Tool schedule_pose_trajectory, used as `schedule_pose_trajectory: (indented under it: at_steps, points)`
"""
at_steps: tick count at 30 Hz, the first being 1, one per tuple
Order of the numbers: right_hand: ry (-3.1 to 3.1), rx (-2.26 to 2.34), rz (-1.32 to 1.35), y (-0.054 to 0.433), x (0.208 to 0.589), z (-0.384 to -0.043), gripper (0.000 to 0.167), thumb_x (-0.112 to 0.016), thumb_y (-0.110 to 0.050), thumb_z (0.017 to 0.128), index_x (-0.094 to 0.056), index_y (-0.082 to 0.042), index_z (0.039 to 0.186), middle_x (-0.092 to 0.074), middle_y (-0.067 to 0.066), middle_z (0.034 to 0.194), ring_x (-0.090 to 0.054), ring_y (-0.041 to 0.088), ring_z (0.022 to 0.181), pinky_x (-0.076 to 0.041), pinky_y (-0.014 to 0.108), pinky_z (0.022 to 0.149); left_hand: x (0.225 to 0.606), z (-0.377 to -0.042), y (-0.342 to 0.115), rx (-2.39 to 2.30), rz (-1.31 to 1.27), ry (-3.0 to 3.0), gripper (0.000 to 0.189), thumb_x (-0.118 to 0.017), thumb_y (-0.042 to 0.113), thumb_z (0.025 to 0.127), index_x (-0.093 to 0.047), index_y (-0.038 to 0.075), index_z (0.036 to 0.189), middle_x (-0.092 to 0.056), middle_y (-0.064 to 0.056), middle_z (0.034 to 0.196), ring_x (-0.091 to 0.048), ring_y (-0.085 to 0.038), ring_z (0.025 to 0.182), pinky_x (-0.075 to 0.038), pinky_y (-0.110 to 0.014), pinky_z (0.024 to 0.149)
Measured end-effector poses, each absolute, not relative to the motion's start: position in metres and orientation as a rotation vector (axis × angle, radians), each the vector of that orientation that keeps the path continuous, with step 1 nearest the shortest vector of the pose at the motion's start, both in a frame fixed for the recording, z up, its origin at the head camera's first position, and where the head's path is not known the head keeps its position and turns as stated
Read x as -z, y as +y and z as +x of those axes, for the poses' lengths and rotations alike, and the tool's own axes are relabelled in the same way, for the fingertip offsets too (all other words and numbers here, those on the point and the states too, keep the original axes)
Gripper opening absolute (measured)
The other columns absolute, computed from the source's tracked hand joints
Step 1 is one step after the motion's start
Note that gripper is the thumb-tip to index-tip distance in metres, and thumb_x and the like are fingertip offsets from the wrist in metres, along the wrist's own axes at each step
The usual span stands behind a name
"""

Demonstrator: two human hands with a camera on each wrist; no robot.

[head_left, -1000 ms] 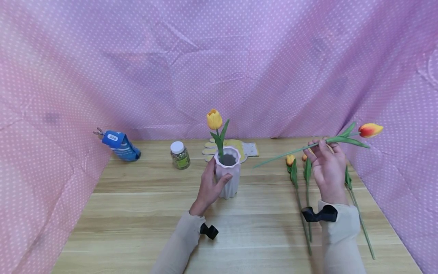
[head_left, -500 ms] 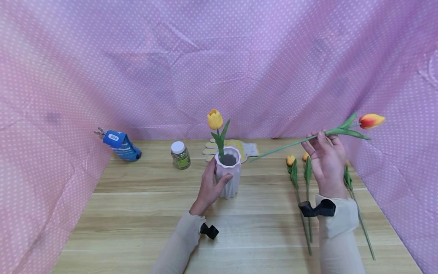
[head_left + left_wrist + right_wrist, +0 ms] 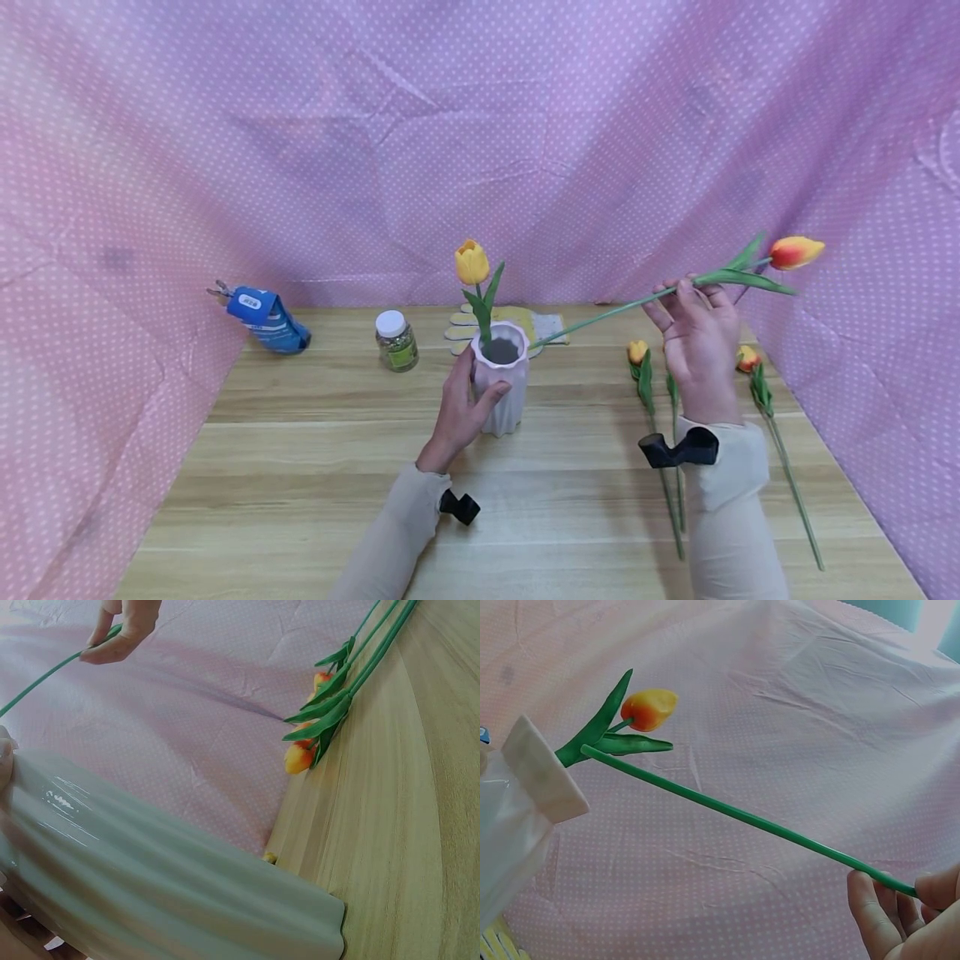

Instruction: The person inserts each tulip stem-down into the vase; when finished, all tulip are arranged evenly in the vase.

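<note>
Head view: the left hand [image 3: 462, 407] grips the vase [image 3: 512, 396], midway between the side edges of the table [image 3: 300, 467]; the right hand [image 3: 699, 357] pinches the red-yellow tulip [image 3: 738, 277], stem tip just beside the rim. Left wrist view: pinched near the leaves, the tip probably swings easily. Right wrist view: a steeper stem should avoid the standing tulip [image 3: 646, 712].
</note>
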State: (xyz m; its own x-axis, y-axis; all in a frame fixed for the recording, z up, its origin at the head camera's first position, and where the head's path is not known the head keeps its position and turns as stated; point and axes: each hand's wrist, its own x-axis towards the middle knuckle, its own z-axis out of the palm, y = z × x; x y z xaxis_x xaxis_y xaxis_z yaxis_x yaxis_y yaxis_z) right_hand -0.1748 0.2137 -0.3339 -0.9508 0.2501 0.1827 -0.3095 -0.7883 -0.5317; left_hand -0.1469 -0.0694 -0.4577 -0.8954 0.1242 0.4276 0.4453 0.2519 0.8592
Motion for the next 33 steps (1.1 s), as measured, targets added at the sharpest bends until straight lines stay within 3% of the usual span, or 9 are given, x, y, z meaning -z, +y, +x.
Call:
schedule_pose_trajectory:
  at_steps: [17,24,33]
  points:
    - [-0.927,-2.641,0.088,0.189,0.331,-0.182,0.008,-0.062,0.004,0.093,-0.055,0.002,0.096,-0.070,0.015,0.081,-0.071,0.025,0.075,-0.064,0.037,0.064,0.458,-0.147,-0.069,1.696,-0.516,-2.271,0.080,-0.062,0.050,0.096,-0.029,0.005,0.155,-0.048,-0.018,0.149,-0.049,-0.035,0.139,-0.039,-0.057,0.116]
    - [-0.989,-2.562,0.093,0.181,0.330,-0.183,0.018,-0.067,0.000,0.090,-0.053,0.003,0.100,-0.071,0.015,0.082,-0.072,0.024,0.074,-0.064,0.036,0.061,0.458,-0.147,-0.069,1.714,-0.510,-2.282,0.079,-0.063,0.046,0.097,-0.028,0.007,0.156,-0.048,-0.017,0.149,-0.049,-0.034,0.139,-0.039,-0.056,0.117]
    - [-1.113,-2.444,0.117,0.169,0.328,-0.180,0.015,-0.065,0.001,0.092,-0.055,0.003,0.102,-0.071,0.012,0.085,-0.073,0.022,0.075,-0.064,0.034,0.061,0.459,-0.148,-0.069,1.730,-0.508,-2.282,0.080,-0.064,0.045,0.097,-0.027,0.007,0.156,-0.048,-0.017,0.150,-0.048,-0.034,0.140,-0.038,-0.056,0.117]
